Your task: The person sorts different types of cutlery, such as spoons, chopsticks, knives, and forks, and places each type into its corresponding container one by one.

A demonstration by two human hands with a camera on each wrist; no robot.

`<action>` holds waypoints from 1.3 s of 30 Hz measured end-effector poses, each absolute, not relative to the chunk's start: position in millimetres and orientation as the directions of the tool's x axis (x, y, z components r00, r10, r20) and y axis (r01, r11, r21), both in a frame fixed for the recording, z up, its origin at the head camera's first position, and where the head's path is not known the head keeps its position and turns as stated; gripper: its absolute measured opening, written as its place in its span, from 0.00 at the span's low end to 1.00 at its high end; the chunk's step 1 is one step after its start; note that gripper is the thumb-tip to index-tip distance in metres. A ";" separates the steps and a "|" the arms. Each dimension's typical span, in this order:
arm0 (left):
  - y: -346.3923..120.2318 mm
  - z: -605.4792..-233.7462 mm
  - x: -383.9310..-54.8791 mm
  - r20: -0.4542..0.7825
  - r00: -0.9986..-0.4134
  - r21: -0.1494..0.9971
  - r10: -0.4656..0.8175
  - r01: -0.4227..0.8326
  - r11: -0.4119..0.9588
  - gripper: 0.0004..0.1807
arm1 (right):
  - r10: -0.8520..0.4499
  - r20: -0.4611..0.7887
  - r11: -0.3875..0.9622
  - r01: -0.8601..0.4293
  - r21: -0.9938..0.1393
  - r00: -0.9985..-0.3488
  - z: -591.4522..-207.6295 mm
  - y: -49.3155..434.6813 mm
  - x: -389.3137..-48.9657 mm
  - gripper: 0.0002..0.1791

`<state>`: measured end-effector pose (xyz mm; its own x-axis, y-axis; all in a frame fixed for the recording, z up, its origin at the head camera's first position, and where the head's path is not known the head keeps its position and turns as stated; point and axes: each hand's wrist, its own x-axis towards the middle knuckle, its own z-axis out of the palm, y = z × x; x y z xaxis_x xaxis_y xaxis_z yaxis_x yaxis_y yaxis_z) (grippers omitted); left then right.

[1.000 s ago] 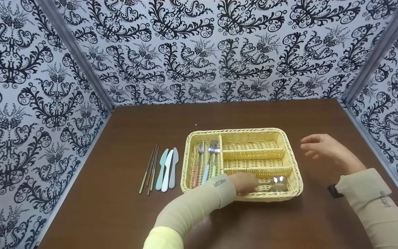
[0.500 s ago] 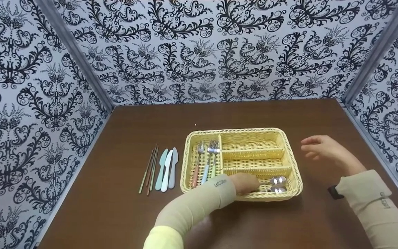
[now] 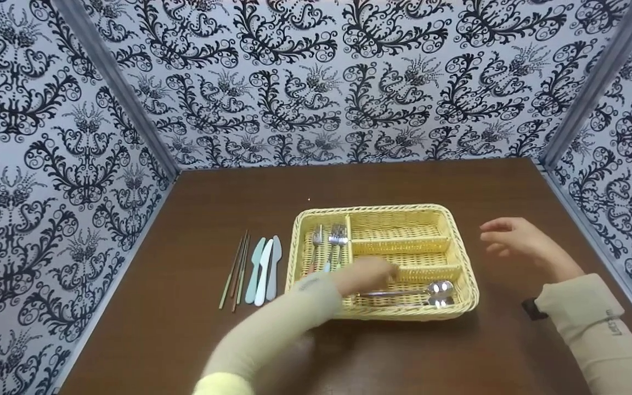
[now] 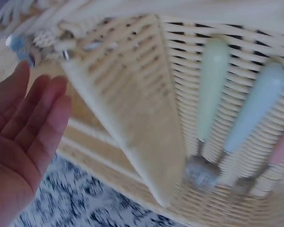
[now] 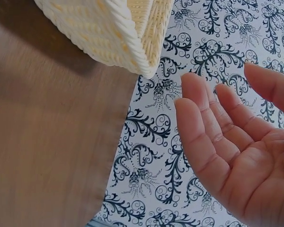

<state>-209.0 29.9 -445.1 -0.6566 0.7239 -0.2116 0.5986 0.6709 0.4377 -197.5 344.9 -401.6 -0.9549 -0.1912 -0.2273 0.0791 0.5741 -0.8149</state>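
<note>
Left hand (image 3: 370, 273) has moved back leftward along two spoons (image 3: 440, 288) — both lie in the basket's (image 3: 404, 315) near right compartment.
Left fingers loosely extended side by side, thumb apart; right hand (image 3: 519, 238) hangs beside basket, fingers slightly bent, parted. Three forks (image 4: 255, 106) in left compartment; three knives (image 3: 263, 274), four chopsticks (image 3: 242, 272) on table (image 3: 184, 285) — left of basket.

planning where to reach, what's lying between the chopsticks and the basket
Three knives lie side by side between the chopsticks and the basket, as the head view shows.
</note>
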 end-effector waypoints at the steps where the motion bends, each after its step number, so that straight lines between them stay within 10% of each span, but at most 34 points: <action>1: 18.3 -441.9 -213.0 -0.143 -0.665 0.441 0.733 0.621 0.649 0.13 | -0.187 -0.223 0.574 0.078 -0.815 -0.957 -402.3 346.0 -197.1 0.29; 8: -87.1 -447.9 -246.8 0.208 -0.894 0.669 0.397 0.426 0.609 0.13 | -0.168 -0.219 0.569 0.086 -0.817 -0.961 -411.4 356.8 -193.0 0.29; 14: -176.1 -473.1 -252.2 0.121 -0.992 0.597 0.043 0.107 0.795 0.15 | -0.182 -0.229 0.534 0.100 -0.840 -0.956 -417.8 362.5 -189.5 0.27; 24: -263.3 -501.2 -226.7 -0.202 -0.949 0.338 -0.241 -0.298 0.893 0.15 | -0.185 -0.245 0.502 0.122 -0.856 -0.952 -417.1 358.1 -190.6 0.29; 39: -249.1 -495.9 -222.9 -0.341 -0.922 0.454 -0.185 -0.333 0.827 0.11 | -0.192 -0.271 0.507 0.141 -0.850 -0.943 -423.0 355.2 -193.3 0.30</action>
<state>-222.9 -249.1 -495.9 -0.9218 -0.1848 -0.3409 -0.3334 0.8265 0.4536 -193.3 355.2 -423.0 -0.9433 -0.1919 -0.2707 0.1407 0.5074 -0.8502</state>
